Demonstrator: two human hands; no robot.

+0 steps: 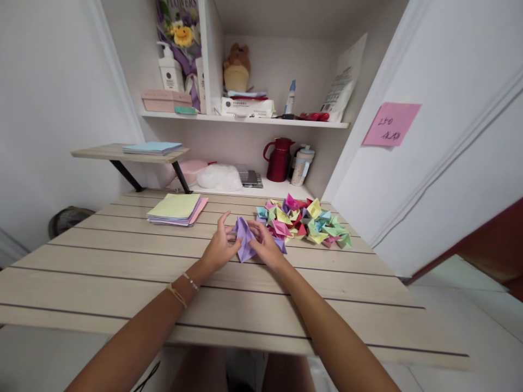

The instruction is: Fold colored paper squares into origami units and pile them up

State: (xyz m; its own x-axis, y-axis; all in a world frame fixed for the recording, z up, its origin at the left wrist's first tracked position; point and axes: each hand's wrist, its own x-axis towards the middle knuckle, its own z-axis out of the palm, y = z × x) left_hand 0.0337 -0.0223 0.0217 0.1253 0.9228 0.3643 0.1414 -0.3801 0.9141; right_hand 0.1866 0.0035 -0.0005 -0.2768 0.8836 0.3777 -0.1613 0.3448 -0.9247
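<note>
A folded piece of purple origami paper (pixel 245 240) is held upright between my two hands, just above the table. My left hand (pixel 221 243) grips its left side, with the thumb on the near face and the index finger raised. On the other side, my right hand (pixel 265 243) pinches it with the thumb in front and fingers behind. Right behind my right hand lies a pile of folded paper boats (pixel 316 223) in pink, yellow, green, blue, red and purple. One purple folded piece (pixel 281 245) shows partly behind my right hand.
Stacked coloured paper (pixel 174 208) lies at the left of the slatted table (pixel 220 310). More blue sheets (pixel 152 148) rest on a small raised shelf (pixel 122 154). Behind the table stand a red jug (pixel 279 159) and a pale bottle (pixel 302 166). A pink note (pixel 391 124) sticks to the wall.
</note>
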